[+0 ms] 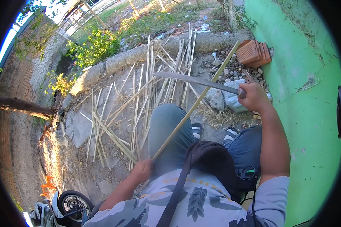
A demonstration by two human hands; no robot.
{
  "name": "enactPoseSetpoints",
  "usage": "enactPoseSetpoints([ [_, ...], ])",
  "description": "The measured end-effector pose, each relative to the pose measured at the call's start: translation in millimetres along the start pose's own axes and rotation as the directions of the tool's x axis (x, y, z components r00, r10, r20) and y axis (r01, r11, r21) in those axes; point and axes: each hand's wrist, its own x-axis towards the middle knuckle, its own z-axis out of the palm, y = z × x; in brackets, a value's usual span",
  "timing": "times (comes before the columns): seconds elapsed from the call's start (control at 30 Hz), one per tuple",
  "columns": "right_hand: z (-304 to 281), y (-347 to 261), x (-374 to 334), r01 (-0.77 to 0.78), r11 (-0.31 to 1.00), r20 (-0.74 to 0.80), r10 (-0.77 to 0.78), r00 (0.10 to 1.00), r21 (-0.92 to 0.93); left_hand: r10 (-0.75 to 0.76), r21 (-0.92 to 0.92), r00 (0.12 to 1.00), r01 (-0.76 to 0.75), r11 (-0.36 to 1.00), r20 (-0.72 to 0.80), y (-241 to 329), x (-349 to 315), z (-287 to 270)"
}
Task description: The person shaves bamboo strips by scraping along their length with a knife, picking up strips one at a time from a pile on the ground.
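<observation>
My left hand [142,171] grips the near end of a long bamboo strip [195,104] that slants up and away across my raised knee [166,125] toward the upper right. My right hand [253,96] holds the handle of a long machete-like knife [193,80]. The blade points left and crosses over the strip, resting on or just above it. Several split bamboo strips [140,109] lie scattered on the ground beyond my knee.
A green wall [306,94] runs along my right. Stacked clay tiles [255,52] and rubble lie by the wall. A stone kerb [140,55] with plants is ahead, a brick wall at left, and a scooter wheel [72,202] at lower left.
</observation>
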Motion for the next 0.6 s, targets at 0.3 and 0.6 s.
enactPoseSetpoints([
  [0.3,88.5,90.0,39.8,0.049,0.996,-0.043,-0.053,0.998,-0.08,0.003,0.205,1.0,0.003,0.979,-0.031,-27.8,104.1,59.5],
  [0.6,217.5,224.7,71.9,-0.117,0.993,0.115,0.119,0.986,-0.022,0.053,0.31,0.988,-0.007,0.951,-0.142,-98.1,203.3,156.9],
])
